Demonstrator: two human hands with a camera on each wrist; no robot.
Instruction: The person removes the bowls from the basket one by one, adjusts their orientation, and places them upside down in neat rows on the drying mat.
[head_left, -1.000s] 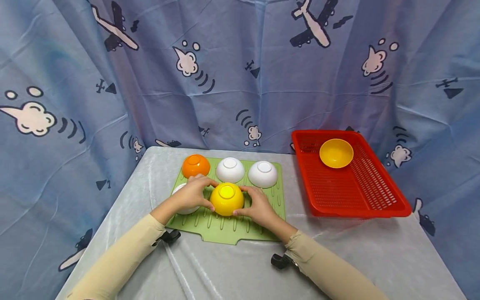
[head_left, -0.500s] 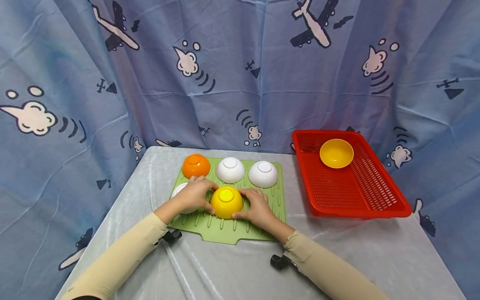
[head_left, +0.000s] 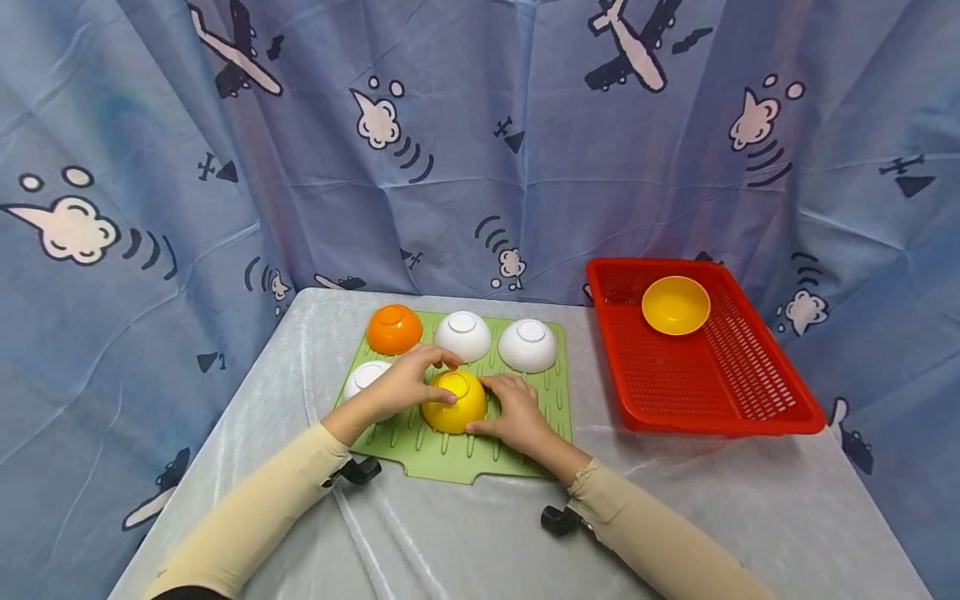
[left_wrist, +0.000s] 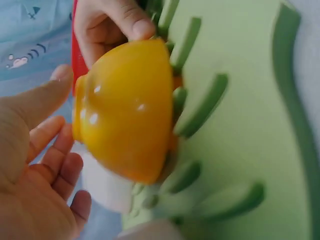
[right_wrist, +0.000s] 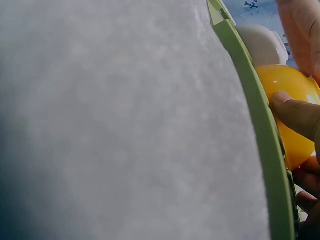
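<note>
A yellow bowl (head_left: 463, 414) sits upside down on the green drying mat (head_left: 441, 468). My right hand (head_left: 517, 414) holds it at its right side, thumb at the front and fingers behind. In the right wrist view that thumb (right_wrist: 295, 115) lies on the bowl's wall. My left hand (head_left: 405, 385) is over the bowl's upper left, overlapping it in the head view. Seen from the left wrist, the left hand's fingers (left_wrist: 52, 145) are loosely spread close by the bowl's foot, not wrapped round it.
Behind stand an upturned orange bowl (head_left: 394, 332) and two white bowls, one in the middle (head_left: 463, 337) and one on the right (head_left: 528, 347). Another white bowl (head_left: 363, 377) is partly behind my left hand. A red basket (head_left: 626, 392) at right holds a yellow bowl (head_left: 676, 306).
The yellow bowl has come down slightly onto the mat. My left hand has let go of its left side and moved up and right over it; the right hand has hardly moved.
</note>
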